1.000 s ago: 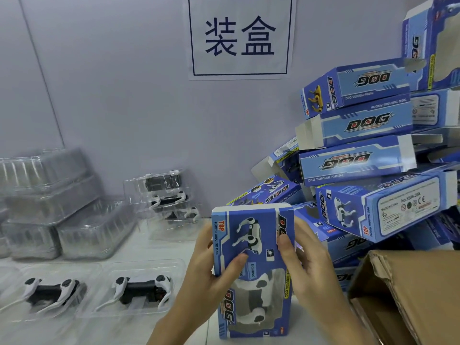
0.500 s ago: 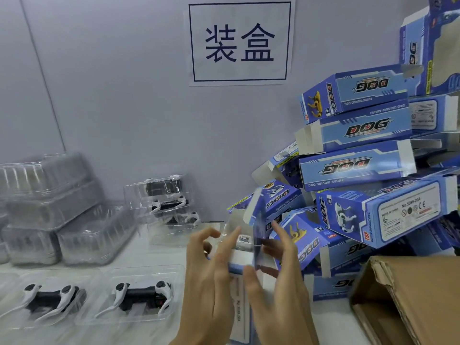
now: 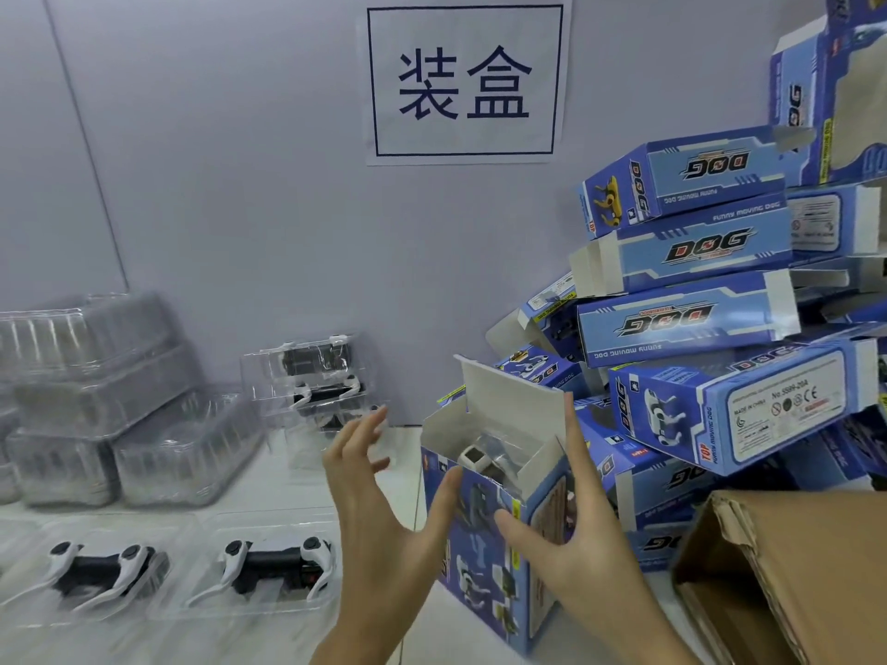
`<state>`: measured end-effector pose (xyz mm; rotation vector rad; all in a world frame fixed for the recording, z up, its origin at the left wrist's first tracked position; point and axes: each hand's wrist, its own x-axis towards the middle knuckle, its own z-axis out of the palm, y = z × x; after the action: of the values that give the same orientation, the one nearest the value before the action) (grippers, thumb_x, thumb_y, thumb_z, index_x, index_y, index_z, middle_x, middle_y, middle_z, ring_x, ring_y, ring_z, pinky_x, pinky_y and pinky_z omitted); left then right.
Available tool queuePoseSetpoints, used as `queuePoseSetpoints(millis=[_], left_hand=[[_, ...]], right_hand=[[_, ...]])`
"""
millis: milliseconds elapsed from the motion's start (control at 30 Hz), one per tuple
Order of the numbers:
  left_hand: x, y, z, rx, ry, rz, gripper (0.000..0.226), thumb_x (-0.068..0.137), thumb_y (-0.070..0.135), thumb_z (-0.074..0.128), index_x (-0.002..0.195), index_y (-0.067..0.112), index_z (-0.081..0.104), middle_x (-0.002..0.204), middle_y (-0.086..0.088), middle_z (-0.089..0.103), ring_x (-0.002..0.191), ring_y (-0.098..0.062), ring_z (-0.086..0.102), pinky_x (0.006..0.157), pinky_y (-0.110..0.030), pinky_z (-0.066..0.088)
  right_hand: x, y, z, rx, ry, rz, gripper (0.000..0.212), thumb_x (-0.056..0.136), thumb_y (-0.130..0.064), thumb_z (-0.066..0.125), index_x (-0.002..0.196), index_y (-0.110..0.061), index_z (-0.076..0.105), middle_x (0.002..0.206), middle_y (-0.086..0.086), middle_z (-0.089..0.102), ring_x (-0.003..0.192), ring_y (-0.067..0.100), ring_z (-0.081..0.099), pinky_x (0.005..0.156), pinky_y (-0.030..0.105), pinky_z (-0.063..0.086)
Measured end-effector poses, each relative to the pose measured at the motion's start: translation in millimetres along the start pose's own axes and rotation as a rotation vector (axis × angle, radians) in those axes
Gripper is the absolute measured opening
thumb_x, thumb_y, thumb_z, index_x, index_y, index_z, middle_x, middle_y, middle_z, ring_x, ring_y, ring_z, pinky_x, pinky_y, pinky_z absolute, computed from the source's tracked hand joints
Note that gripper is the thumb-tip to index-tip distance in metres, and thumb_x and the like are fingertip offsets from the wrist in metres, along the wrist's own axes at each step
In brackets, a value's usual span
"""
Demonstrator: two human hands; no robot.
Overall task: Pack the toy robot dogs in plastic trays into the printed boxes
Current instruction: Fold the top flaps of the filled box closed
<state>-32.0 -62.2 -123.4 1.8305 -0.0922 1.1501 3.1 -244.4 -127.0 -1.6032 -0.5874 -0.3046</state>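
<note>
Standing upright on the white table (image 3: 297, 491), top flaps open, printed box (image 3: 485, 544) with a trayed toy dog (image 3: 480, 457) showing inside. Left hand (image 3: 379, 511) fingers spread wide, thumb touching the box's front; right hand (image 3: 566, 535) spread too, thumb against the front face, fingers along the right side. Two more trayed dogs (image 3: 273, 566) lying to the left; loose box pile (image 3: 696, 328) behind.

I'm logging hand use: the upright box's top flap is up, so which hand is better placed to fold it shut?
Right, probably. The right hand has fingertips beside the raised top flap of the box. The left hand is lower, with only its thumb against the box front.
</note>
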Motion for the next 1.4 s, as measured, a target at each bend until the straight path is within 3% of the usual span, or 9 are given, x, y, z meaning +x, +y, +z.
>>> queuePoseSetpoints(millis=[133, 267, 500, 667, 800, 933, 1033, 1267, 1400], left_hand=[[5.7, -15.9, -7.3, -0.129, -0.248, -0.129, 0.086, 0.082, 0.058, 0.077, 0.154, 0.049, 0.032, 0.158, 0.023, 0.037, 0.147, -0.006, 0.040, 0.113, -0.036, 0.040], [1.3, -18.1, -8.8, -0.346, -0.489, -0.231, 0.063, 0.090, 0.052, 0.070, 0.148, 0.052, 0.044, 0.147, 0.021, 0.056, 0.131, -0.017, 0.062, 0.101, -0.051, 0.057], [-4.7, -12.7, -5.6, -0.302, -0.445, -0.156, 0.043, 0.094, 0.054, 0.063, 0.136, 0.041, 0.066, 0.140, 0.014, 0.049, 0.133, -0.023, 0.055, 0.095, -0.044, 0.059], [-5.3, -15.4, -7.1, -0.385, -0.456, -0.188, 0.042, 0.096, 0.046, 0.066, 0.133, 0.026, 0.068, 0.140, 0.005, 0.047, 0.130, -0.029, 0.055, 0.080, -0.040, 0.065], [-2.4, -17.0, -7.6, -0.241, -0.436, -0.085, 0.042, 0.094, 0.064, 0.063, 0.119, 0.032, 0.070, 0.144, 0.019, 0.047, 0.145, -0.014, 0.043, 0.095, -0.029, 0.057], [1.4, -14.8, -4.6, -0.190, -0.413, 0.020, 0.040, 0.097, 0.065, 0.057, 0.107, 0.030, 0.073, 0.161, 0.013, 0.037, 0.155, -0.012, 0.030, 0.115, -0.028, 0.040], [3.0, -12.4, -2.5, -0.234, -0.379, 0.026, 0.030, 0.103, 0.046, 0.054, 0.103, 0.025, 0.075, 0.150, 0.017, 0.045, 0.151, -0.018, 0.036, 0.111, -0.022, 0.041], [-4.3, -6.2, 3.9, -0.512, -0.251, -0.001, 0.030, 0.098, 0.027, 0.066, 0.122, 0.033, 0.050, 0.137, -0.006, 0.058, 0.131, -0.031, 0.057, 0.086, -0.051, 0.060], [-2.0, -9.9, -1.4, -0.526, -0.263, -0.054, 0.038, 0.094, 0.041, 0.074, 0.119, 0.036, 0.045, 0.134, -0.003, 0.062, 0.134, -0.032, 0.056, 0.084, -0.056, 0.060]], right_hand=[[3.9, 2.9, -16.9, 0.133, -0.102, 0.069, 0.102, 0.074, -0.022, 0.084, 0.150, -0.065, 0.030, 0.143, -0.017, 0.060, 0.127, 0.009, 0.062, 0.099, 0.023, 0.054], [1.9, 7.3, -14.6, 0.319, -0.076, 0.110, 0.091, 0.066, -0.021, 0.073, 0.145, -0.057, 0.047, 0.138, -0.018, 0.065, 0.128, 0.006, 0.062, 0.091, 0.021, 0.057], [-6.1, 14.5, -1.1, 0.370, 0.082, 0.068, 0.077, 0.069, -0.018, 0.067, 0.141, -0.034, 0.046, 0.146, 0.004, 0.059, 0.133, 0.038, 0.056, 0.109, 0.071, 0.041], [-9.0, 17.0, 0.9, 0.251, 0.082, 0.006, 0.058, 0.071, -0.022, 0.063, 0.129, -0.021, 0.058, 0.129, 0.002, 0.062, 0.118, 0.033, 0.061, 0.094, 0.055, 0.054], [-9.0, 18.6, -1.5, 0.263, 0.080, 0.011, 0.043, 0.070, -0.008, 0.058, 0.112, -0.019, 0.065, 0.125, -0.006, 0.064, 0.114, 0.020, 0.064, 0.080, 0.034, 0.058], [-8.4, 13.7, -4.3, 0.174, 0.100, -0.021, 0.037, 0.070, -0.008, 0.059, 0.105, -0.020, 0.065, 0.154, -0.023, 0.048, 0.139, 0.001, 0.048, 0.099, 0.044, 0.048], [-7.7, 8.1, -5.3, 0.137, 0.081, -0.052, 0.038, 0.072, -0.012, 0.059, 0.110, -0.018, 0.061, 0.154, -0.015, 0.049, 0.131, 0.014, 0.057, 0.095, 0.052, 0.053], [-10.8, 1.0, 1.2, 0.238, 0.124, -0.125, 0.041, 0.081, -0.011, 0.065, 0.114, -0.031, 0.053, 0.142, 0.000, 0.060, 0.127, 0.028, 0.061, 0.093, 0.036, 0.058], [-11.7, 3.1, 3.1, 0.255, 0.138, -0.148, 0.036, 0.087, -0.004, 0.059, 0.117, -0.011, 0.042, 0.140, 0.000, 0.060, 0.125, 0.022, 0.062, 0.088, 0.025, 0.058]])
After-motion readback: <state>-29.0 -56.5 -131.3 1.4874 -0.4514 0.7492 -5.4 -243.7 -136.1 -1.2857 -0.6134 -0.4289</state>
